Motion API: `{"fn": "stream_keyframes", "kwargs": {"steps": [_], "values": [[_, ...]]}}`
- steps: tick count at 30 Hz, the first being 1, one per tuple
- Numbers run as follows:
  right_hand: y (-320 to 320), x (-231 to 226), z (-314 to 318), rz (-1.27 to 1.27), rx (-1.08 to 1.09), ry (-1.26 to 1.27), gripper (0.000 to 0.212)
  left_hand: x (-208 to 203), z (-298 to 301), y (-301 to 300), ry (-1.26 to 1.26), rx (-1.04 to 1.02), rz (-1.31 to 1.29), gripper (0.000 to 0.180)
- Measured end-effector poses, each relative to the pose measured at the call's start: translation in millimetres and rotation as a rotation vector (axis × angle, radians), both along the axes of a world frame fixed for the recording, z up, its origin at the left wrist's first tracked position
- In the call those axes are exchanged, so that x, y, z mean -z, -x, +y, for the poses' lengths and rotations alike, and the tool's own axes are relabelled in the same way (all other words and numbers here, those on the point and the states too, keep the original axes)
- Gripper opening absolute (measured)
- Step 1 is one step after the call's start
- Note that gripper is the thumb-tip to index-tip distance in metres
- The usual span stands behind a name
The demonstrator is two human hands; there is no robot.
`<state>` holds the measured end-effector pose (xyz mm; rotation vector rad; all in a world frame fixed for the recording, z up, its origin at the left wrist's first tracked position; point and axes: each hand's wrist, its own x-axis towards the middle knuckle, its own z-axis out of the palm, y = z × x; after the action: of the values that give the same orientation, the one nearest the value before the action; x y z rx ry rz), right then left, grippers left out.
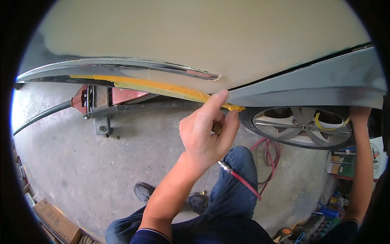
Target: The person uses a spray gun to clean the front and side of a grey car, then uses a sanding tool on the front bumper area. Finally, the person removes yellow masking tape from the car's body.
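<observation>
My left hand (209,130) is closed in a pinch on the loose, crumpled end of yellow masking tape (233,107), at the lower edge of the car door. From there the masking tape runs left along the car's lower edge, below a chrome trim strip (183,70). My right hand (360,115) reaches up at the right side of the wheel (300,126), against the grey fender (308,77). Its fingers are hidden behind the fender's edge. A yellow curved strip (325,127) shows across the wheel's spokes, close to that hand.
A red floor jack (128,95) stands under the car at left, its dark handle (42,118) sticking out. A red air hose (245,183) with a metal fitting lies by my knee. Tools and containers (335,201) crowd the lower right; a cardboard box (57,219) stands lower left.
</observation>
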<state>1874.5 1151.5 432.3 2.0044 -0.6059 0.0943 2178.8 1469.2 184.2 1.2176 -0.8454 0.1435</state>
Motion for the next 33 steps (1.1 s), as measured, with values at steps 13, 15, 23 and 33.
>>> {"fn": "stream_keyframes", "kwargs": {"steps": [13,15,23,33], "values": [[7.3,0.2,-4.1,0.084,-0.066,0.084,0.024,-25.1,16.0,-6.2,-0.072,0.239,0.209,0.062],[8.7,-0.7,-6.0,0.087,-0.068,0.084,0.024,-28.0,17.2,-5.6,-0.066,0.271,0.261,0.061],[12.7,0.4,-10.1,0.094,-0.067,0.077,0.024,-39.2,20.8,-4.3,-0.069,0.634,0.683,0.037],[12.4,-2.8,-10.6,0.103,-0.048,0.102,0.023,-30.9,10.6,13.6,0.182,0.400,0.992,0.014]]}}
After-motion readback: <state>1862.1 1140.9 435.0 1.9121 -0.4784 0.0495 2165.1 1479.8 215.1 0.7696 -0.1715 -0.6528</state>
